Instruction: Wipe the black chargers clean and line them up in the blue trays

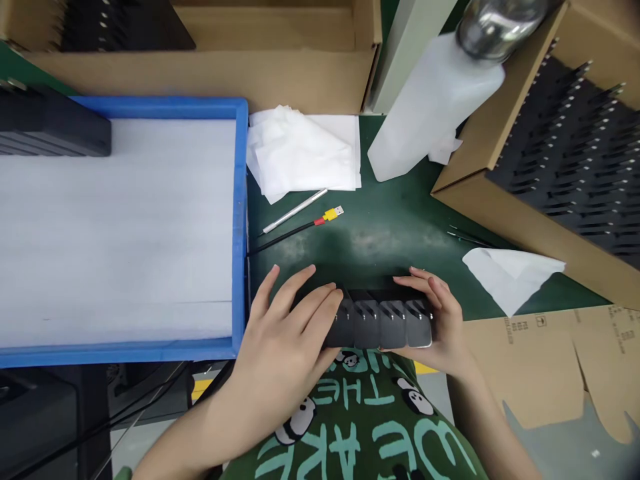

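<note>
A row of several black plastic units [379,323] with small metal prongs is held side by side between my hands, just above the table's near edge. My left hand [295,327] covers the left end of the row, fingers across the top and thumb below, hiding part of it. At the other end, my right hand [443,320] grips the row with its thumb along the near side and fingers curled around the far side. More black units [53,123] stand in a blue-rimmed tray [240,220] lined with white foam.
Beyond my hands lie a USB cable [295,231], a thin metal pen-like tool [295,211] and white cloths [305,153]. A plastic bottle [435,100] and tweezers [470,237] are to the right, by a cardboard box [530,223] of black units. Another carton [210,77] stands behind.
</note>
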The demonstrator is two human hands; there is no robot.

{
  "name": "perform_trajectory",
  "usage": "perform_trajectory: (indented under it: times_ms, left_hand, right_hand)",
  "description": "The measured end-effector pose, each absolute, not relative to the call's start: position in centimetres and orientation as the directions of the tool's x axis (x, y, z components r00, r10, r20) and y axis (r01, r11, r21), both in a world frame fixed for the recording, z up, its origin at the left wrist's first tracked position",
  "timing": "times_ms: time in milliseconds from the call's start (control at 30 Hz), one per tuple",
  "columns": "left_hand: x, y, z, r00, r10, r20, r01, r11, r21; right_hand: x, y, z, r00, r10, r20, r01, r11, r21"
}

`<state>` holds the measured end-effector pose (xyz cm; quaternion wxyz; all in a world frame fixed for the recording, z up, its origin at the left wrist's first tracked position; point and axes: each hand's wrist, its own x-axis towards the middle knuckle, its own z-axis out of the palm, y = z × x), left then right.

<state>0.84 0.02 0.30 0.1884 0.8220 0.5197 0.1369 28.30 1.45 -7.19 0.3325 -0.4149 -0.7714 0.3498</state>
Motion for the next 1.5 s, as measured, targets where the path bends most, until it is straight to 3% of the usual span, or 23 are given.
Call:
perform_trajectory:
  times_ms: [200, 333, 633, 1067, 1500]
  left_hand:
    - [0.3, 0.2, 4.2, 0.295, 0.932, 0.211, 0.68, -0.359, 0.639]
    - [0.0, 0.2, 6.7, 0.278, 0.89, 0.361, 0.59, -0.454, 0.668]
    - [-0.2, -0.1, 7.9, 0.257, 0.854, 0.451, 0.45, -0.519, 0.727]
    - [-0.6, -0.4, 7.9, 0.234, 0.86, 0.454, 0.375, -0.51, 0.774]
    - [-0.8, -0.4, 8.5, 0.21, 0.917, 0.34, 0.247, -0.386, 0.889]
  right_hand:
    - [28.6, 1.0, -7.6, -0.396, 0.891, 0.221, 0.393, 0.382, -0.836]
    - [28.7, 0.8, -8.2, -0.35, 0.903, 0.251, 0.367, 0.378, -0.85]
    - [28.8, 0.8, -9.4, -0.317, 0.916, 0.247, 0.393, 0.363, -0.845]
    - [28.9, 0.6, -10.0, -0.309, 0.934, 0.181, 0.429, 0.307, -0.849]
    - [28.5, 0.7, -9.7, -0.299, 0.936, 0.183, 0.459, 0.31, -0.833]
